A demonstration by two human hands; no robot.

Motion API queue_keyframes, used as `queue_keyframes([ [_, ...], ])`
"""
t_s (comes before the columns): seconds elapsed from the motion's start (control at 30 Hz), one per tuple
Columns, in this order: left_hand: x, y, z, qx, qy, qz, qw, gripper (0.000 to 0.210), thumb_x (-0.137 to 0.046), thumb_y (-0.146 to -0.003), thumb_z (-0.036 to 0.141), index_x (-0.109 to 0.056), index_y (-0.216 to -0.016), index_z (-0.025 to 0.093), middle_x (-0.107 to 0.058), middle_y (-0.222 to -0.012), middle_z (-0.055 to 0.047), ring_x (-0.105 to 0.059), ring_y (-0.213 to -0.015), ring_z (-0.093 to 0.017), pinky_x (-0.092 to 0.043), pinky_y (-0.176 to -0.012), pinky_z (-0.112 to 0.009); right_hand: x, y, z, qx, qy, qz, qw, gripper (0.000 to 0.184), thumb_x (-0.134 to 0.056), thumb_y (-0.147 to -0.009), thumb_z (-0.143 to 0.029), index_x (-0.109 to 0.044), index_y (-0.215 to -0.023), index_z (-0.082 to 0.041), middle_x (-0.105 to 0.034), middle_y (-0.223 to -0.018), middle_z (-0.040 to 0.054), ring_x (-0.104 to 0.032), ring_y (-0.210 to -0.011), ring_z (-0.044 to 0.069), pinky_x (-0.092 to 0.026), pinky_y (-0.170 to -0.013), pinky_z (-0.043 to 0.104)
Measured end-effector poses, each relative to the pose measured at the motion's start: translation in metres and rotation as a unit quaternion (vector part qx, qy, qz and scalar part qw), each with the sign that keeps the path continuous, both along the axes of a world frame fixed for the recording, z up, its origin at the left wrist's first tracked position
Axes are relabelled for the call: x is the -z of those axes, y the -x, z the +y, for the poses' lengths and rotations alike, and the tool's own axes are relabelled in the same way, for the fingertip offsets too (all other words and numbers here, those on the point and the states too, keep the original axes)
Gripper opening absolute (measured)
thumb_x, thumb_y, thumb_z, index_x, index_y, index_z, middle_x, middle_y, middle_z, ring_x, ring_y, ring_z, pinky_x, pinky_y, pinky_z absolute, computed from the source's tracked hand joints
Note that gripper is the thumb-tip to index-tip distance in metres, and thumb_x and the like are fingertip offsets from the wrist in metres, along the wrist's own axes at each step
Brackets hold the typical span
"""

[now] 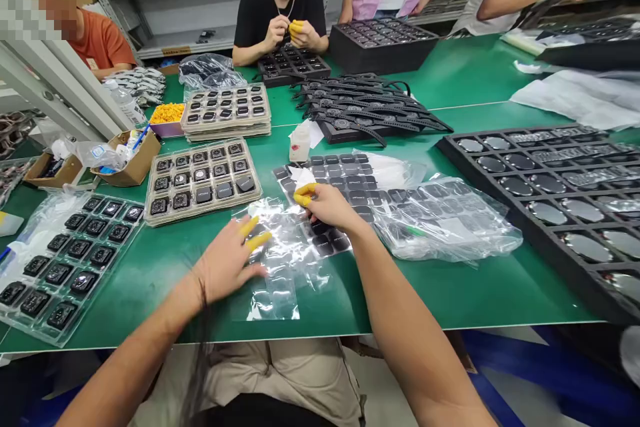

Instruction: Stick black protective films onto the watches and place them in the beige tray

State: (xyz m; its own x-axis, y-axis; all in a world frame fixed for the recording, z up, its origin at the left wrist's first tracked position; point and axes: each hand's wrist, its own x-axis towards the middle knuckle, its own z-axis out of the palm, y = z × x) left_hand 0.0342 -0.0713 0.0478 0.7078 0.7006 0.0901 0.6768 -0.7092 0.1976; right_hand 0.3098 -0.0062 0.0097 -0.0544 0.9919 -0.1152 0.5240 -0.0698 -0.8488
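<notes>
My left hand (225,259), with yellow finger cots on two fingers, lies with its fingers spread at the left edge of some crumpled clear plastic film (280,270). My right hand (327,205), also in yellow finger cots, is closed in a pinch above the film and a sheet of black square stickers (345,173). Whatever its fingertips hold is hidden. Just right of it, a clear plastic bag (450,220) holds more of these sheets. Left of the film stands a stack of clear trays (205,180) with black square watch bodies and covers in the compartments.
Another tray of watch bodies (80,250) lies at far left. A small white bottle (300,143) stands behind the stickers. Black trays (530,180) with round discs fill the right. Black watches with straps (365,103) lie piled behind. Co-workers stand or sit across the table.
</notes>
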Motion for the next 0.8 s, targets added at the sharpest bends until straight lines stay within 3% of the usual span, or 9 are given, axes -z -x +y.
queue_keyframes([
  [0.1, 0.025, 0.017, -0.036, -0.034, 0.007, 0.058, 0.998, 0.07, -0.066, -0.089, 0.055, -0.05, -0.15, 0.026, -0.04, -0.161, -0.017, -0.036, -0.15, -0.038, -0.035, -0.119, -0.059, 0.001, 0.015, -0.003, -0.015, 0.016, -0.015, 1.0, 0.023, -0.066, -0.085, -0.025, -0.071, -0.107, -0.021, -0.075, -0.08, 0.0016, -0.068, -0.059, 0.016, -0.051, -0.052, 0.025],
  [0.2, 0.037, 0.01, -0.05, -0.077, 0.01, 0.07, 0.994, 0.072, -0.053, -0.094, 0.061, -0.043, -0.154, 0.022, -0.036, -0.162, -0.02, -0.031, -0.153, -0.036, -0.03, -0.122, -0.061, 0.0, 0.029, -0.006, -0.01, 0.007, -0.059, 0.998, 0.02, -0.069, -0.079, -0.018, -0.073, -0.097, -0.022, -0.076, -0.079, 0.0016, -0.069, -0.068, 0.018, -0.049, -0.06, 0.026],
  [0.33, 0.036, -0.015, -0.046, -0.117, -0.009, 0.052, 0.992, 0.073, -0.05, -0.094, 0.063, -0.044, -0.154, 0.02, -0.045, -0.157, -0.019, -0.032, -0.152, -0.038, -0.031, -0.122, -0.06, -0.001, 0.037, -0.008, 0.031, -0.011, -0.129, 0.991, 0.022, -0.064, -0.079, -0.016, -0.074, -0.097, -0.023, -0.078, -0.093, 0.0052, -0.071, -0.088, 0.024, -0.048, -0.071, 0.028],
  [0.43, 0.034, -0.021, -0.042, -0.154, -0.032, 0.042, 0.987, 0.06, -0.055, -0.095, 0.055, -0.055, -0.146, 0.024, -0.055, -0.15, -0.017, -0.042, -0.146, -0.038, -0.036, -0.12, -0.058, 0.001, 0.035, -0.008, 0.053, -0.021, -0.162, 0.985, 0.029, -0.06, -0.08, -0.014, -0.073, -0.104, -0.022, -0.078, -0.096, 0.007, -0.07, -0.092, 0.026, -0.047, -0.074, 0.03],
  [0.53, 0.035, -0.009, -0.043, -0.173, -0.055, 0.015, 0.983, 0.038, -0.05, -0.1, 0.043, -0.07, -0.128, 0.029, -0.062, -0.142, -0.012, -0.055, -0.135, -0.034, -0.043, -0.116, -0.055, 0.004, 0.033, -0.007, 0.036, -0.024, -0.153, 0.987, 0.027, -0.06, -0.084, -0.017, -0.071, -0.109, -0.023, -0.078, -0.091, 0.0049, -0.07, -0.084, 0.023, -0.046, -0.072, 0.028],
  [0.6, 0.035, 0.004, -0.048, -0.192, -0.071, -0.027, 0.979, 0.036, -0.045, -0.102, 0.038, -0.074, -0.122, 0.03, -0.064, -0.14, -0.011, -0.062, -0.127, -0.031, -0.048, -0.112, -0.054, 0.006, 0.034, -0.007, 0.022, -0.019, -0.135, 0.99, 0.027, -0.059, -0.087, -0.019, -0.07, -0.111, -0.023, -0.078, -0.087, 0.0035, -0.07, -0.075, 0.02, -0.047, -0.07, 0.028],
  [0.7, 0.033, 0.02, -0.056, -0.242, -0.102, -0.093, 0.96, 0.037, -0.044, -0.102, 0.036, -0.069, -0.13, 0.031, -0.063, -0.141, -0.012, -0.062, -0.125, -0.031, -0.052, -0.109, -0.054, 0.007, 0.041, -0.009, 0.008, -0.009, -0.104, 0.994, 0.027, -0.059, -0.089, -0.02, -0.067, -0.115, -0.02, -0.076, -0.079, 0.0019, -0.07, -0.064, 0.017, -0.049, -0.069, 0.028],
  [0.8, 0.026, 0.014, -0.056, -0.246, -0.113, -0.11, 0.956, 0.039, -0.044, -0.103, 0.036, -0.063, -0.137, 0.03, -0.059, -0.145, -0.013, -0.06, -0.13, -0.031, -0.05, -0.111, -0.055, 0.003, 0.048, -0.014, -0.007, -0.005, -0.077, 0.997, 0.032, -0.063, -0.089, -0.024, -0.063, -0.121, -0.02, -0.077, -0.079, -0.0001, -0.069, -0.057, 0.015, -0.052, -0.07, 0.027],
])
